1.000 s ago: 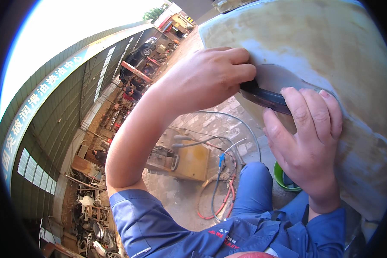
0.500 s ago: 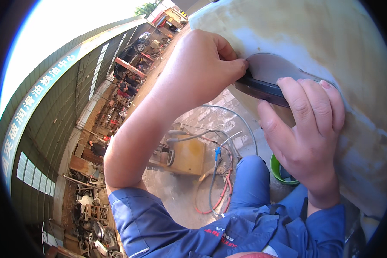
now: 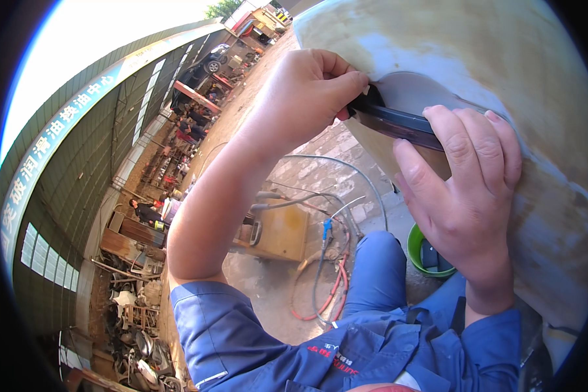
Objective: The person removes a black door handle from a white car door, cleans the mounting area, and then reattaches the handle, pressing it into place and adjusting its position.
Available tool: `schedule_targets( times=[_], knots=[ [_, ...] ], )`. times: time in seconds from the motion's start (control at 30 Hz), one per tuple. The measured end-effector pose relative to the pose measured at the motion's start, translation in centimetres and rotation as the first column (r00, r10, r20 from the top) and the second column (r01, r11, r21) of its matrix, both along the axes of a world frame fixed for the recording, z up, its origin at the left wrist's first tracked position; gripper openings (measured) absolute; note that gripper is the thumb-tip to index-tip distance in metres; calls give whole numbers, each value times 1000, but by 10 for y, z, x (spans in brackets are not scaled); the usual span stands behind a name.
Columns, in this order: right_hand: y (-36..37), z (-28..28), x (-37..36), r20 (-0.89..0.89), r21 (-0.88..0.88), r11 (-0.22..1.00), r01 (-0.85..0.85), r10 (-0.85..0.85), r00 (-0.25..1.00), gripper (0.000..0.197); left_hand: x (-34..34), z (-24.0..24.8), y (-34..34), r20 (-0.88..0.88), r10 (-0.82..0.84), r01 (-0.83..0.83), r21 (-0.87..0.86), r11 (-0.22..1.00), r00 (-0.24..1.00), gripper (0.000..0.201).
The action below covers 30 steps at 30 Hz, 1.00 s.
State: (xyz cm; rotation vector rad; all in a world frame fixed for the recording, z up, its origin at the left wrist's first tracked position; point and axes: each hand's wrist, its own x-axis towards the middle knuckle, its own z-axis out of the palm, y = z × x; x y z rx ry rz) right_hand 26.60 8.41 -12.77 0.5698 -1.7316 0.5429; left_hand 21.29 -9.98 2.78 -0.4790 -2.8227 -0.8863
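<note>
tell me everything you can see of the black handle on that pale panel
The black handle is a narrow, curved bar with a glossy, brownish-looking front, seemingly plastic. It slants down rightward across the grey recess of the pale, patchy panel. The right hand holds it, fingers above and thumb below, hiding that end; the left hand is at its other end, contact unclear.

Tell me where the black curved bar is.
In the head view, the black bar is right of centre, between the left hand and right hand, by the grey recess in the whitish panel.
</note>
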Motion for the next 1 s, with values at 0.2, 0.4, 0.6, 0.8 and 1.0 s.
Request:
schedule_targets(
  times=[0.2,0.4,0.6,0.8,1.0],
  knots=[
    [1,3,5,34,22,1000,10,-11,999,42,-3,-2,-9,2,30,-30,53,998,1000,26],
    [3,6,11,66,48,999,8,-11,998,44,-4,-8,-15,-71,47,-46,24,999,996,25],
    [1,7,15,65,58,998,24,-28,997,45,-8,-10,-25,-117,51,-47,35,998,992,25],
    [1,8,17,75,78,996,40,-46,996,45,-13,-13,-42,-98,56,-50,60,997,994,31],
    [-1,11,20,82,84,994,70,-77,994,43,-18,-17,-59,-84,93,-76,185,980,992,29]
  ],
)
